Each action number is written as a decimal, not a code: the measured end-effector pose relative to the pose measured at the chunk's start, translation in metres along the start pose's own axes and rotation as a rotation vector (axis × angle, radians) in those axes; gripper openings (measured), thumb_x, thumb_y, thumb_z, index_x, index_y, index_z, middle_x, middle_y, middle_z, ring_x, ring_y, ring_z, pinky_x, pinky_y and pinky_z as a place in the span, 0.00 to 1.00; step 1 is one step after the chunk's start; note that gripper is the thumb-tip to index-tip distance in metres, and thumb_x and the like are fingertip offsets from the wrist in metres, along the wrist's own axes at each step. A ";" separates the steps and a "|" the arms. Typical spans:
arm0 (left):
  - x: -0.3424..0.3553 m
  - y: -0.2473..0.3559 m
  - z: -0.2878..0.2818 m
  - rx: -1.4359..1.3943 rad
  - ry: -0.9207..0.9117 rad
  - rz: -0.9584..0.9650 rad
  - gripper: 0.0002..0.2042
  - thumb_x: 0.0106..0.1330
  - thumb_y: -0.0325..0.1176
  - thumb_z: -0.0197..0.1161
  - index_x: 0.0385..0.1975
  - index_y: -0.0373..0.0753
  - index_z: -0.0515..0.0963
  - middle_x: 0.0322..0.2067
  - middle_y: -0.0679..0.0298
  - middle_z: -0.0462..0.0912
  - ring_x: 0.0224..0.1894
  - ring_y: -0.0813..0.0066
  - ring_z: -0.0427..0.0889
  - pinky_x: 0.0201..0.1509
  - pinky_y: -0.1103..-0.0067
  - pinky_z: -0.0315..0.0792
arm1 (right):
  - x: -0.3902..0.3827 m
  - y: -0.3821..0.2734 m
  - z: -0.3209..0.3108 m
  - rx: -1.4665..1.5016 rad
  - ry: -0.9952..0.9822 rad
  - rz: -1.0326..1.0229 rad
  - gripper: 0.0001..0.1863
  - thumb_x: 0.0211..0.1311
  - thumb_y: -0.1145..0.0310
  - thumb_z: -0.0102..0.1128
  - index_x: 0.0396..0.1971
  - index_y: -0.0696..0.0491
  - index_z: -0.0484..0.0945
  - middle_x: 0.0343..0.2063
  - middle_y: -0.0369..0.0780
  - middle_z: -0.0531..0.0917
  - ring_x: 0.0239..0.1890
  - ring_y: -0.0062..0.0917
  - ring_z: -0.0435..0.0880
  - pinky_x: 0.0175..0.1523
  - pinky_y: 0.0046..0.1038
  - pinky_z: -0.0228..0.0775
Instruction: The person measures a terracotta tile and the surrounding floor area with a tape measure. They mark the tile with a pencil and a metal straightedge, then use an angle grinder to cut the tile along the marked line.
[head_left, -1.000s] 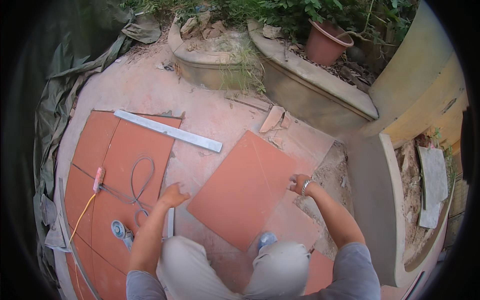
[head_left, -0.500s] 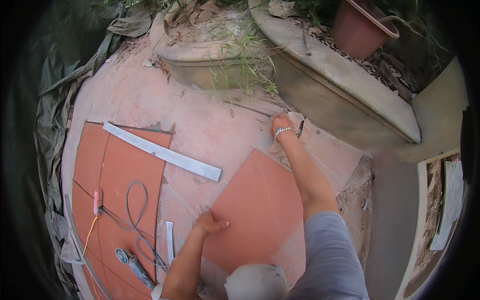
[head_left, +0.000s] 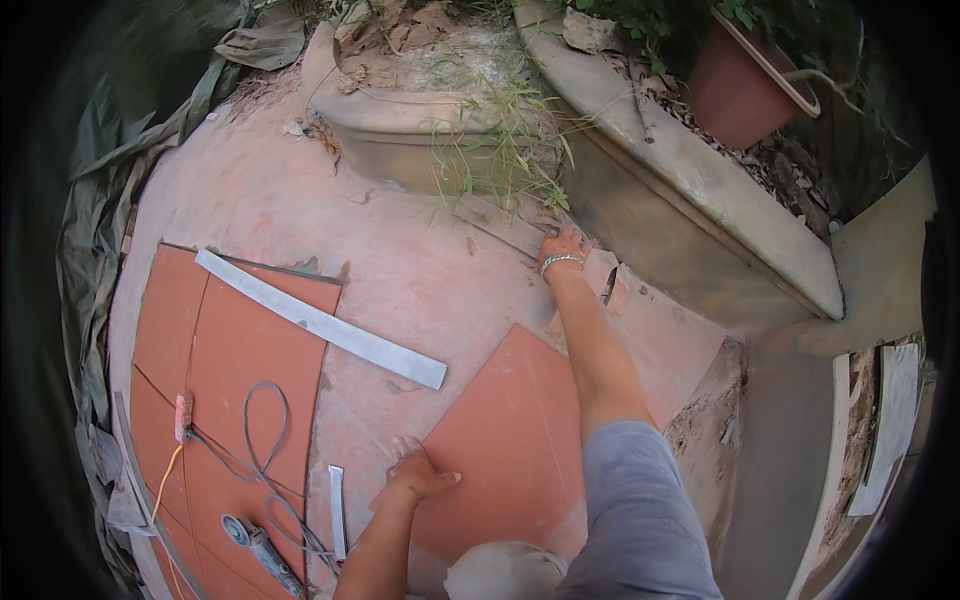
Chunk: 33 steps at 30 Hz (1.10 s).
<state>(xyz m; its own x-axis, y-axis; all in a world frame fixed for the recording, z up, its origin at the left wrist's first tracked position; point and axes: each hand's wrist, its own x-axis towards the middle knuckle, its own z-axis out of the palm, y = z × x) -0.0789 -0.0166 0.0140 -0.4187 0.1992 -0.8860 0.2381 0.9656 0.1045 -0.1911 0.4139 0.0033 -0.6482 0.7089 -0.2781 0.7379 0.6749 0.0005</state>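
My left hand (head_left: 418, 474) rests with fingers spread on the left edge of a large terracotta-coloured square tile (head_left: 505, 440), which lies flat in front of me. A thin line runs along the tile's face. My right hand (head_left: 565, 246), wearing a chain bracelet, reaches far past the tile to the foot of a curved planter wall. Its fingers are closed around the end of a thin greyish-pink strip (head_left: 502, 230); the fingertips are partly hidden. Beside that wrist lie broken tile pieces (head_left: 618, 290).
Laid red tiles (head_left: 255, 350) are at the left, bearing an angle grinder (head_left: 262, 552) with its cable and a pink connector (head_left: 184, 415). A long metal bar (head_left: 320, 325) and a short metal strip (head_left: 338, 512) lie nearby. The planter wall (head_left: 680, 220) curves behind; a flowerpot (head_left: 745, 85) stands above it.
The strip at my right hand has shifted and shows a broader face than before. My left hand stays on the tile edge. The whole view has tilted slightly.
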 end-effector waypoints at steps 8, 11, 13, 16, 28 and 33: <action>0.011 -0.009 0.005 0.078 -0.098 0.085 0.62 0.52 0.65 0.70 0.71 0.20 0.46 0.74 0.34 0.38 0.79 0.44 0.35 0.75 0.54 0.52 | -0.111 0.023 -0.039 0.061 -0.114 -0.129 0.31 0.49 0.49 0.68 0.47 0.60 0.83 0.56 0.56 0.77 0.56 0.46 0.81 0.61 0.36 0.74; 0.006 -0.008 0.018 0.009 0.162 0.005 0.52 0.56 0.65 0.67 0.68 0.22 0.61 0.73 0.37 0.50 0.78 0.47 0.43 0.76 0.55 0.51 | -0.204 0.079 -0.029 0.118 -0.065 -0.040 0.30 0.45 0.47 0.67 0.40 0.60 0.85 0.45 0.55 0.85 0.47 0.41 0.86 0.53 0.37 0.78; 0.005 -0.009 0.016 0.094 0.137 0.079 0.47 0.59 0.64 0.65 0.67 0.29 0.65 0.73 0.45 0.55 0.78 0.52 0.44 0.77 0.59 0.48 | -0.281 0.131 -0.025 0.476 -0.285 0.010 0.27 0.47 0.49 0.70 0.34 0.60 0.86 0.28 0.46 0.88 0.34 0.36 0.88 0.44 0.33 0.78; 0.008 -0.014 0.012 0.164 0.026 0.198 0.41 0.60 0.64 0.64 0.64 0.34 0.73 0.70 0.49 0.64 0.76 0.54 0.56 0.77 0.61 0.52 | -0.412 0.183 -0.005 0.919 -0.271 0.239 0.20 0.50 0.58 0.71 0.35 0.60 0.86 0.26 0.39 0.86 0.28 0.24 0.84 0.38 0.28 0.76; 0.012 -0.040 0.016 0.018 0.130 0.399 0.34 0.58 0.54 0.70 0.57 0.32 0.78 0.59 0.45 0.78 0.64 0.52 0.76 0.66 0.68 0.69 | -0.673 0.227 -0.004 0.961 -0.336 0.710 0.25 0.50 0.56 0.71 0.40 0.62 0.84 0.38 0.47 0.86 0.41 0.33 0.86 0.43 0.32 0.79; -0.010 -0.053 0.012 -0.028 0.121 0.422 0.37 0.58 0.52 0.70 0.58 0.26 0.74 0.59 0.42 0.76 0.64 0.51 0.75 0.66 0.68 0.69 | -0.700 0.219 0.026 0.333 -0.326 0.485 0.32 0.47 0.46 0.70 0.37 0.63 0.83 0.40 0.56 0.84 0.45 0.45 0.85 0.51 0.37 0.78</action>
<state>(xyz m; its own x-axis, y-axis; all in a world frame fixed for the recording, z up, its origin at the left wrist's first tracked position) -0.0770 -0.0721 0.0118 -0.3904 0.5934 -0.7039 0.3874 0.7995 0.4592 0.4288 0.0599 0.1734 -0.1776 0.7826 -0.5967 0.9836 0.1596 -0.0834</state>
